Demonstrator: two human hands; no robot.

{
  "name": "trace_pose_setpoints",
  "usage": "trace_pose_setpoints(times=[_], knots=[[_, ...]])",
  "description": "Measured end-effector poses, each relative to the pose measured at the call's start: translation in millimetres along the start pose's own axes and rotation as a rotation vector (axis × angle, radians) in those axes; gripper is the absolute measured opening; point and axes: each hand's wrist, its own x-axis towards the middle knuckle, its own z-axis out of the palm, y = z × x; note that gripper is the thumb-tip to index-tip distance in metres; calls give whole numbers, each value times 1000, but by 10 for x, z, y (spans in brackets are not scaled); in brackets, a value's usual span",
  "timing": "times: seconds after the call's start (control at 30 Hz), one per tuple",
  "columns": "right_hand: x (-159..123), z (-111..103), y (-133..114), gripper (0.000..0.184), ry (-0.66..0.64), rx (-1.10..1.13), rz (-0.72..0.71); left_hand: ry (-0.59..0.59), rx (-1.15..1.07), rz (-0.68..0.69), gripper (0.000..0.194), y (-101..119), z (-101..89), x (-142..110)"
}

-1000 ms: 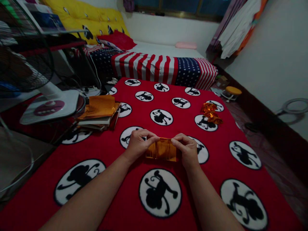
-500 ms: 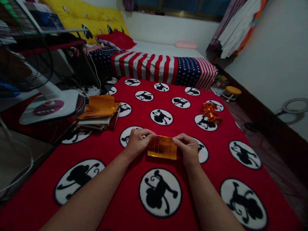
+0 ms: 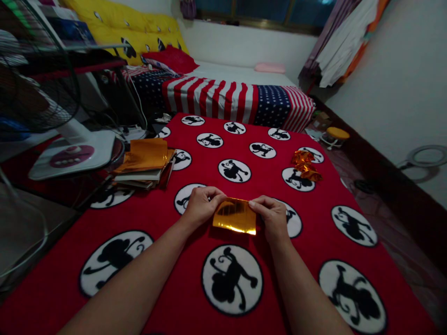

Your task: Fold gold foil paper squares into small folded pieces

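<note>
A shiny gold foil paper [image 3: 234, 217] hangs between my two hands over the red cloth with black monkey prints [image 3: 167, 284]. Its upper left corner is pinched by my left hand [image 3: 202, 204], thumb against fingers. At the upper right corner, my right hand [image 3: 270, 214] grips it the same way. The lower edge of the paper hangs free and catches the light. To the left lies a stack of gold and pale paper sheets [image 3: 145, 158]. Several folded gold foil pieces [image 3: 305, 165] sit in a small heap to the right.
A white-based fan [image 3: 75, 151] stands left, beside the paper stack. Behind the cloth is a bed with a striped and starred cover [image 3: 223, 100]. A small yellow-topped stool [image 3: 337, 133] stands on the floor at right, near the wall.
The gold foil paper has tilted slightly, so its lower edge now curves and shines more brightly. Both hands keep their pinch and have barely moved.
</note>
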Motion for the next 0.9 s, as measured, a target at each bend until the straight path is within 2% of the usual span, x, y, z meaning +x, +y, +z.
trace_pose_setpoints(times=[0.37,0.5,0.63,0.77,0.9], knots=[[8,27,3,12,8,-20,8,-93,-99,-71,24,-84,46,35],[8,30,14,11,20,16,1,-156,-79,-29,23,7,14,26],[-16,63,35,12,-23,11,-2,-201,-32,39,24,122,-1,1],[-49,115,43,14,-76,-48,-69,-206,114,168,15,197,35,-22],[-68,147,26,14,-101,-74,-109,-194,199,232,12,238,71,-41]])
